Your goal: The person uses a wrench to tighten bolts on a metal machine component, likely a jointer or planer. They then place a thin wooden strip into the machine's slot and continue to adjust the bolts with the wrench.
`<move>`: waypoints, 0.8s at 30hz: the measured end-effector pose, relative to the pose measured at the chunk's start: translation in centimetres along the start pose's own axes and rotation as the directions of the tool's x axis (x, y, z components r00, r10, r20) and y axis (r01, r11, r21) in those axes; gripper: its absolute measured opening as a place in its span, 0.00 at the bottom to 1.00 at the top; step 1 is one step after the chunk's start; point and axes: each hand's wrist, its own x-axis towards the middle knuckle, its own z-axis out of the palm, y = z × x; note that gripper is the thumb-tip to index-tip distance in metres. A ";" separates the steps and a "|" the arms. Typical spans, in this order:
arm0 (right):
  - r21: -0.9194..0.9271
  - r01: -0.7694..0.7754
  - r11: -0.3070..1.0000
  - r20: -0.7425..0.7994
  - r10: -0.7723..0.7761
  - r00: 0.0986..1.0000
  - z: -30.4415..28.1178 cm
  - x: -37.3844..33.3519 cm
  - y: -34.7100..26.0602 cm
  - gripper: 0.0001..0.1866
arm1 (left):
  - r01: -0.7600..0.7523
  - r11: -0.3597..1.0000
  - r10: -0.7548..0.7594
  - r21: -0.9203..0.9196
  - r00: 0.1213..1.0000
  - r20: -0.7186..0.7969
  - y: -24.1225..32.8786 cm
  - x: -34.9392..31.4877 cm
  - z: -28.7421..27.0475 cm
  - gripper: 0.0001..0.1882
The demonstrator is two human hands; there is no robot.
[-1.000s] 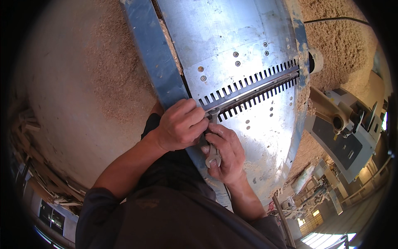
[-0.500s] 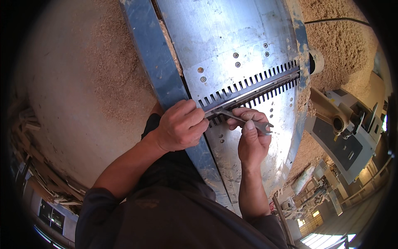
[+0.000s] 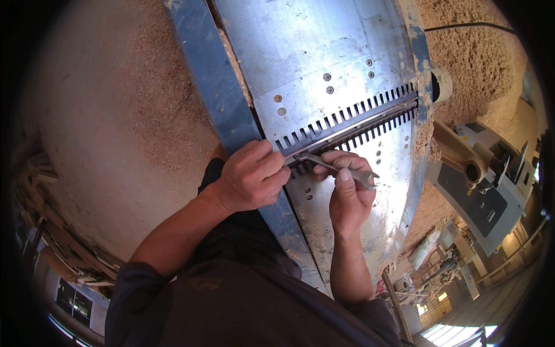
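My right hand (image 3: pixel 349 188) pinches a grey open-end wrench (image 3: pixel 329 166) between thumb and fingers. One wrench jaw sticks out past the thumb; the other end sits against the dark cutter head (image 3: pixel 370 124) in the slot of a steel machine table (image 3: pixel 289 34). My left hand (image 3: pixel 254 176) is closed at the near left end of that slot, by the table's blue edge. A metal strip of the cutter head runs up to its fingers, and what they grip is hidden. Comb-like notches line both sides of the slot.
Sawdust (image 3: pixel 468 63) is heaped beyond the table's right side and scattered on the floor at left. A grey machine (image 3: pixel 480 191) stands at right. A black cable (image 3: pixel 468 27) crosses the sawdust. Scrap wood (image 3: pixel 69 254) lies at far left.
My right hand and the wrench have shifted very slightly left, the wrench turning a little. My left hand stays at the slot's end.
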 end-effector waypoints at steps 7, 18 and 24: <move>0.142 -0.084 0.986 0.010 0.084 0.996 -0.9 0.6 0.1 0.08 | -0.016 1.000 0.016 -0.020 1.000 -0.025 -0.2 0.0 0.5 0.08; -0.092 0.367 0.926 -0.378 -0.373 0.847 -10.3 7.3 -4.0 0.07 | 0.015 0.999 -0.015 -0.030 1.000 0.001 0.3 0.8 0.1 0.08; -0.095 0.333 0.938 -0.337 -0.345 0.876 -13.1 10.6 -4.2 0.06 | 0.025 0.999 -0.024 -0.036 0.999 0.021 0.4 0.9 -0.1 0.08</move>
